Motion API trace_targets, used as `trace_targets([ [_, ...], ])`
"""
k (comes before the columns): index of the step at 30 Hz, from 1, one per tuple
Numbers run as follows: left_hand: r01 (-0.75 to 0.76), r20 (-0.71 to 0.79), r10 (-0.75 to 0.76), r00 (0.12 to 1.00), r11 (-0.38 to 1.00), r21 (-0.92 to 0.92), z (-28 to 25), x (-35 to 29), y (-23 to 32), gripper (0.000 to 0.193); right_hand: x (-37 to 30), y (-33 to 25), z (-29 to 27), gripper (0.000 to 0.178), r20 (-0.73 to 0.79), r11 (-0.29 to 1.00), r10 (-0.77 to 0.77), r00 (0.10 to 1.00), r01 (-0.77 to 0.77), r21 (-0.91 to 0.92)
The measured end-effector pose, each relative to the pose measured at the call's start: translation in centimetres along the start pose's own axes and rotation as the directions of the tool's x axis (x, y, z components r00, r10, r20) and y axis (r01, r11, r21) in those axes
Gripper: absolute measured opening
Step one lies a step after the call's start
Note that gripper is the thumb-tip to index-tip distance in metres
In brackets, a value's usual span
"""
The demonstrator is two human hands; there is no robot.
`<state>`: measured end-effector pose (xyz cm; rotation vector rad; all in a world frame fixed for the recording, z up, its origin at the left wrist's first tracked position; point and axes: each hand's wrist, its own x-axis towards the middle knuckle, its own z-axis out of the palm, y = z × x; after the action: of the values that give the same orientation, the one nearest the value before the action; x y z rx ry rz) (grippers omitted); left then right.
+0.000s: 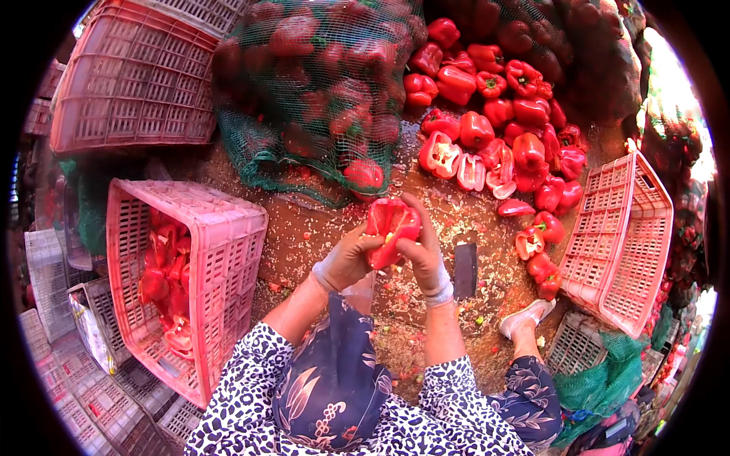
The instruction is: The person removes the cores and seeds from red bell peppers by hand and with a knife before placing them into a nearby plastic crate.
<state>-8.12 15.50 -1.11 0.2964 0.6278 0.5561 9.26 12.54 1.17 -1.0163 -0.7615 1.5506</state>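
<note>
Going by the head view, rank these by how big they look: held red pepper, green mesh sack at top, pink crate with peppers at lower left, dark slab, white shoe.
1. Green mesh sack
2. Pink crate
3. Held red pepper
Dark slab and white shoe: smallest, too alike to rank.

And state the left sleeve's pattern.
Left sleeve: dark leopard spots on white; see the head view.

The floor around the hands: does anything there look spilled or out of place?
Yes: pale, seed-like bits and small red scraps litter the brown floor, looking like spilled pepper waste. A dark, flat rectangular piece also lies among them, beside the right hand, unlike anything around it.
</note>
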Motion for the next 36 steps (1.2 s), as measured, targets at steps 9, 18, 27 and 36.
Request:
trace_targets([
  [9,-0.780,-0.553,0.729,0.403,0.590,0.209,-3.4,-21.7,11.3,0.050,0.3,1.9,-6.7,0.063,-0.174,0.632,-0.210,0.962,-0.003,-0.775],
  [18,-0.039,-0.483,0.857,0.182,0.497,0.867,0.0,-25.7,6.1,0.043,14.2,-0.2,-14.0,0.055,-0.231,0.045,-0.391,0.891,-0.233,-0.972],
  [27,0.011,-0.336,0.410,0.848,0.620,0.784,0.8,-9.1,4.1,0.045,18.9,2.0,-15.5,0.048,-0.235,-0.092,0.108,0.966,-0.226,-0.970],
  [36,-0.213,0.046,0.377,0.925,0.416,0.884,-4.3,5.4,-0.7,0.079,6.1,1.2,-9.6,0.053,0.198,0.043,-0.016,0.980,0.198,-0.979],
])
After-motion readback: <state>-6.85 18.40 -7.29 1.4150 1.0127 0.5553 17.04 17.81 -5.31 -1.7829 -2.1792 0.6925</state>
